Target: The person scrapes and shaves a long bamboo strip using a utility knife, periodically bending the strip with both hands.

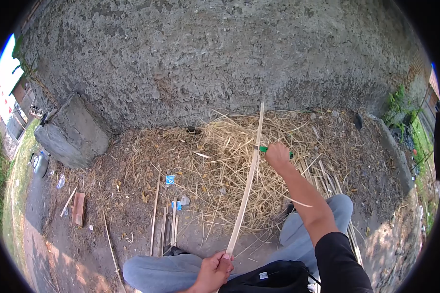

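My left hand (213, 271) is closed around the lower end of a long pale strip of bamboo or wood (247, 188), close to my lap. The strip slants up and away from me over a heap of thin curly shavings (230, 161). Toward its far end, my right hand (277, 155) grips the green handle of a knife (263, 149). The short blade lies against the strip; its exact shape is too small to make out. My right arm is stretched forward, and my fingers cover most of the handle.
A rough plastered wall (205, 58) rises behind the heap. At left stand a concrete block (78, 132) and a grey canister (40, 165). A reddish brick (78, 208), blue packets (170, 180) and several loose strips (155, 210) lie on the dirt. My bent knees (340, 210) flank the strip.
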{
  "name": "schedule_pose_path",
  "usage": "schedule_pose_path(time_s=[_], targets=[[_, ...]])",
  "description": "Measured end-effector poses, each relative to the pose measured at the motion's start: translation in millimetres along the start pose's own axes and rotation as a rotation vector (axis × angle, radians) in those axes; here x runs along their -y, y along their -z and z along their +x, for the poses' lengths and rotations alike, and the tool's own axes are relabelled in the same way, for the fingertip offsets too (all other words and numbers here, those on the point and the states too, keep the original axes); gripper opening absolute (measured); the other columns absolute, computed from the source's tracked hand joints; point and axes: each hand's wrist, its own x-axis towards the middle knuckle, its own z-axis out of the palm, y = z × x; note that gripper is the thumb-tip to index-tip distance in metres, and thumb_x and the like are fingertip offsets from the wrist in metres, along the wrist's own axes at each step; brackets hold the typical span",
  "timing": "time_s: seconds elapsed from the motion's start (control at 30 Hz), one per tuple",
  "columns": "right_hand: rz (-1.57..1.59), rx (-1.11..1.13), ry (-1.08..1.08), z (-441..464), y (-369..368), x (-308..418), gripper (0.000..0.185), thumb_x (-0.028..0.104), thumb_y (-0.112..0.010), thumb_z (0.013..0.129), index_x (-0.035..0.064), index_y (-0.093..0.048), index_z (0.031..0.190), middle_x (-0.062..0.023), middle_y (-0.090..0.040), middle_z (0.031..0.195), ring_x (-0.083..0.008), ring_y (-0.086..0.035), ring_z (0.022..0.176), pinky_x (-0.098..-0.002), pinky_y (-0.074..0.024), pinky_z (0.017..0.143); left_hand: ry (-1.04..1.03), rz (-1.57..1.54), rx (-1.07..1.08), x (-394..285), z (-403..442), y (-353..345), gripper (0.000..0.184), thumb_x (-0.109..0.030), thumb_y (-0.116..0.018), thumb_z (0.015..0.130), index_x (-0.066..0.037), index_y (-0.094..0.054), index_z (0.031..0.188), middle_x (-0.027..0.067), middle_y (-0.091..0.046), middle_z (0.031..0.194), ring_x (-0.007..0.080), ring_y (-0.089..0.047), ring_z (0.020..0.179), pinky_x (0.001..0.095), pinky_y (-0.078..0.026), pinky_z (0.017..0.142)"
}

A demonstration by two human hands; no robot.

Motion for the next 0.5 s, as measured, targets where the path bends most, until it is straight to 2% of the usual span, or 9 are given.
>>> schedule_pose_path(time_s=[0.07, 0.1, 0.2, 0.23, 0.27, 0.33, 0.4, 0.43, 0.5], targets=[[0.004, 0.002, 0.000, 1, -2, -3, 0.017, 0.014, -0.057, 0.085, 0.0037, -0.071, 0.084, -0.0175, -0.070, 0.083, -0.0333, -0.070, 0.074, -0.0440, -0.0546, 0.066, 0.663, -0.593, 0.161, -10, 3, 11, 0.028, -0.027, -0.048, 0.102, -0.010, -0.055, 0.080, -0.0039, -0.045, 0.057, 0.0066, -0.039, 0.046, 0.0243, -0.030, 0.042], [0.009, 0.007, -0.014, -3, -5, -7, 0.018, 0.015, -0.057, 0.086, 0.0041, -0.071, 0.086, -0.0165, -0.070, 0.083, -0.0323, -0.070, 0.075, -0.0432, -0.0549, 0.067, 0.671, -0.598, 0.155, -7, 1, 11, 0.028, -0.027, -0.048, 0.102, -0.010, -0.055, 0.080, -0.0039, -0.045, 0.057, 0.0066, -0.039, 0.046, 0.0243, -0.030, 0.042], [-0.073, -0.063, -0.054, 5, -28, -23, 0.016, 0.015, -0.061, 0.085, 0.0051, -0.072, 0.091, -0.0158, -0.071, 0.089, -0.0310, -0.071, 0.082, -0.0430, -0.0557, 0.069, 0.527, -0.420, 0.158, 6, -11, 3, 0.026, -0.026, -0.051, 0.100, -0.005, -0.059, 0.088, 0.0026, -0.050, 0.057, 0.0120, -0.046, 0.047, 0.0283, -0.034, 0.045], [0.253, -0.017, -0.291, 13, -38, -54, 0.015, 0.014, -0.062, 0.085, 0.0052, -0.071, 0.094, -0.0155, -0.071, 0.093, -0.0314, -0.070, 0.087, -0.0438, -0.0554, 0.072, 0.259, -0.163, 0.093, 11, -28, -3, 0.024, -0.025, -0.053, 0.100, -0.003, -0.060, 0.094, 0.0062, -0.053, 0.058, 0.0143, -0.049, 0.049, 0.0310, -0.037, 0.047], [0.207, 0.062, -0.329, 17, -35, -82, 0.015, 0.013, -0.062, 0.085, 0.0053, -0.071, 0.095, -0.0156, -0.071, 0.097, -0.0318, -0.069, 0.092, -0.0442, -0.0551, 0.075, -0.008, 0.094, 0.027, 16, -38, -6, 0.024, -0.024, -0.054, 0.099, -0.001, -0.061, 0.101, 0.0099, -0.055, 0.059, 0.0165, -0.052, 0.050, 0.0337, -0.039, 0.048], [0.009, 0.163, -0.332, 19, -14, -116, 0.016, 0.013, -0.063, 0.086, 0.0047, -0.070, 0.098, -0.0167, -0.070, 0.103, -0.0329, -0.068, 0.099, -0.0444, -0.0547, 0.079, -0.062, 0.134, 0.092, 16, -33, 20, 0.025, -0.022, -0.058, 0.097, -0.001, -0.061, 0.111, 0.0146, -0.055, 0.060, 0.0161, -0.054, 0.052, 0.0364, -0.042, 0.050], [-0.027, 0.121, -0.412, 9, 8, -133, 0.019, 0.015, -0.062, 0.085, 0.0026, -0.069, 0.098, -0.0189, -0.069, 0.105, -0.0342, -0.067, 0.101, -0.0440, -0.0547, 0.080, -0.007, 0.052, 0.139, -1, -19, 28, 0.029, -0.026, -0.052, 0.100, 0.001, -0.062, 0.104, 0.0224, -0.057, 0.064, 0.0287, -0.060, 0.055, 0.0440, -0.044, 0.053], [-0.055, 0.134, -0.409, 3, 13, -137, 0.019, 0.015, -0.062, 0.085, 0.0026, -0.069, 0.098, -0.0189, -0.069, 0.105, -0.0342, -0.067, 0.101, -0.0440, -0.0547, 0.080, 0.007, 0.025, 0.145, 7, -18, 30, 0.029, -0.026, -0.052, 0.100, 0.001, -0.062, 0.104, 0.0224, -0.057, 0.064, 0.0287, -0.060, 0.055, 0.0440, -0.044, 0.053], [0.022, 0.123, -0.419, -2, 20, -134, 0.024, 0.019, -0.063, 0.083, -0.0025, -0.068, 0.093, -0.0242, -0.069, 0.096, -0.0375, -0.068, 0.096, -0.0440, -0.0558, 0.075, 0.320, -0.324, 0.238, 30, -1, 39, 0.024, -0.021, -0.044, 0.105, 0.001, -0.054, 0.108, -0.0020, -0.043, 0.069, 0.0026, -0.032, 0.050, 0.0217, -0.028, 0.042]])
